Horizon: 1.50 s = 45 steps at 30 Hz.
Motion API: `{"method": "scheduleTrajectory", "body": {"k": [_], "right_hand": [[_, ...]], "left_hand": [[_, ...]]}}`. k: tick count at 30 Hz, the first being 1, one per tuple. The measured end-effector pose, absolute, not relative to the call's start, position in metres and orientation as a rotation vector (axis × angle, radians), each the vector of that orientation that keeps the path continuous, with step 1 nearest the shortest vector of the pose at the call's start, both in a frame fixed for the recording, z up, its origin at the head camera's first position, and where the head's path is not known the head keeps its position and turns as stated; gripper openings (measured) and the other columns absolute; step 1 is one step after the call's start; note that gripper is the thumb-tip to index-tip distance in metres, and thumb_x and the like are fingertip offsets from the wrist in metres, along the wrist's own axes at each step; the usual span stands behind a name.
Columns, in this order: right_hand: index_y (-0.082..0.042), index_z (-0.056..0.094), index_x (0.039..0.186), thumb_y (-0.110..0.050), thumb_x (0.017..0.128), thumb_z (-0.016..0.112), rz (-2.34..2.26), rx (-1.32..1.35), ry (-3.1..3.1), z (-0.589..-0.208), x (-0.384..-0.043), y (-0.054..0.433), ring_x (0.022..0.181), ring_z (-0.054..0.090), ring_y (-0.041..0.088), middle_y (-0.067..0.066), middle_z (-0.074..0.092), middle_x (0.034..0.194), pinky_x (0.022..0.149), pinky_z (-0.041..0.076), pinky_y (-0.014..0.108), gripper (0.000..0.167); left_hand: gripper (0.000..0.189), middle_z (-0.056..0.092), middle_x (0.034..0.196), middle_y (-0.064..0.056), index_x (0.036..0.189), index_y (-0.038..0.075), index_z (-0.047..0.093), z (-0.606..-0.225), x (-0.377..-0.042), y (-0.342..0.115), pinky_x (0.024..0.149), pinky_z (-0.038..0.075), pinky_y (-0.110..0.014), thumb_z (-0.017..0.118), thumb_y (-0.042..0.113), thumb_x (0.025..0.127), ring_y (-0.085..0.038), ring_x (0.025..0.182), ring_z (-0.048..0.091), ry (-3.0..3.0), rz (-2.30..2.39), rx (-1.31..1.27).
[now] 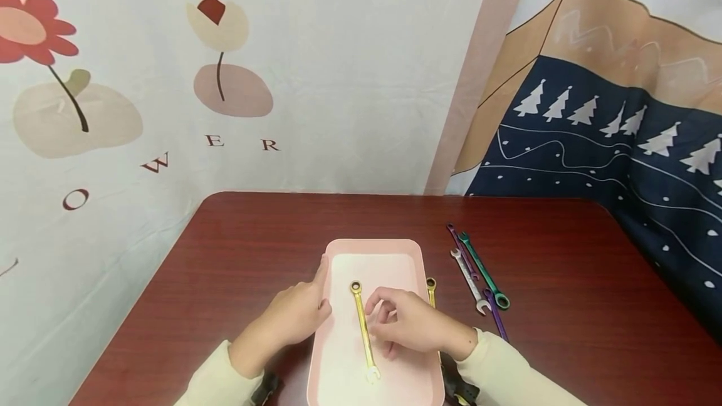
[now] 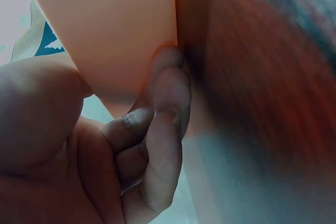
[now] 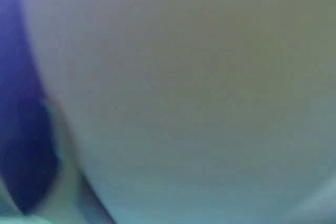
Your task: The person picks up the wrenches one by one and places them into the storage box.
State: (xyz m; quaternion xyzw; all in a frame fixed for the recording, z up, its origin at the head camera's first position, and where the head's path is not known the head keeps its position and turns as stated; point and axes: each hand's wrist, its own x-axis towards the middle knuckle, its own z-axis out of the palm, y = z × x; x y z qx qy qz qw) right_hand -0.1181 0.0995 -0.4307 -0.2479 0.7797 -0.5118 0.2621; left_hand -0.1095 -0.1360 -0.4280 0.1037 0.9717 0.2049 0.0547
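Note:
A pink tray (image 1: 400,249) stands on the table, long side running away from me. On its white bottom lies a gold combination wrench (image 1: 363,331), ring end away from me. My left hand (image 1: 296,312) grips the tray's left rim, its index finger stretched along the edge; the left wrist view shows its fingers (image 2: 168,103) curled against the tray wall (image 2: 121,24). Just right of the wrench, over the tray, my right hand (image 1: 408,321) has loosely bent fingers with nothing held in them. The right wrist view is mostly a pale blur.
Right of the tray lie a green wrench (image 1: 482,268), a silver wrench (image 1: 470,281) and two purple wrenches, the nearer one (image 1: 496,315) partly covered. Another gold wrench (image 1: 431,287) shows beside the tray's right rim. Printed cloths (image 1: 361,80) hang behind the red-brown table (image 1: 259,224).

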Motion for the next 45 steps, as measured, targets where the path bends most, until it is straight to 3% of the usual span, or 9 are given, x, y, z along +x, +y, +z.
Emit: {"method": "scheduleTrajectory", "body": {"k": [8,20,30,35,45], "right_hand": [[-0.012,0.064,0.1,-0.017,0.094,0.067,-1.39,-0.766,2.257,-0.411,-0.116,0.117,0.054,0.065,0.017,0.001,0.063,0.075,0.05,0.051,0.029,0.008],[-0.017,0.066,0.093,-0.018,0.094,0.068,-1.333,-0.749,2.572,-0.394,-0.125,0.142,0.052,0.06,0.01,-0.003,0.061,0.074,0.048,0.048,0.027,0.002],[-0.02,0.067,0.086,-0.014,0.092,0.069,-1.194,-0.682,2.876,-0.395,-0.137,0.153,0.062,0.051,0.005,-0.01,0.058,0.07,0.056,0.045,0.024,0.009],[-0.016,0.066,0.084,-0.014,0.093,0.067,-1.191,-0.568,2.88,-0.397,-0.146,0.163,0.054,0.052,0.008,-0.004,0.057,0.068,0.052,0.044,0.025,0.009],[-0.015,0.061,0.075,-0.018,0.093,0.067,-0.925,-0.476,2.92,-0.409,-0.16,0.177,0.053,0.042,0.01,-0.004,0.049,0.059,0.051,0.036,0.025,0.019]], "left_hand": [[0.082,0.043,0.051,0.003,0.158,-0.003,0.016,-0.429,-0.109,-0.136,0.047,0.033,-0.032,0.058,0.016,0.09,-0.012,0.047,0.036,2.937,0.618,0.301],[0.082,0.042,0.051,0.003,0.159,-0.002,0.016,-0.43,-0.112,-0.136,0.047,0.031,-0.032,0.058,0.017,0.091,-0.013,0.046,0.035,2.944,0.592,0.302],[0.08,0.046,0.054,0.003,0.159,0.0,0.017,-0.427,-0.112,-0.135,0.054,0.039,-0.035,0.055,0.018,0.092,-0.015,0.055,0.046,2.957,0.559,0.289],[0.081,0.048,0.055,0.001,0.159,-0.001,0.016,-0.427,-0.111,-0.135,0.053,0.039,-0.036,0.057,0.018,0.092,-0.016,0.054,0.046,2.947,0.558,0.291],[0.082,0.047,0.054,0.0,0.159,-0.001,0.015,-0.425,-0.109,-0.134,0.05,0.035,-0.034,0.058,0.017,0.092,-0.015,0.05,0.042,2.925,0.596,0.282]]}}
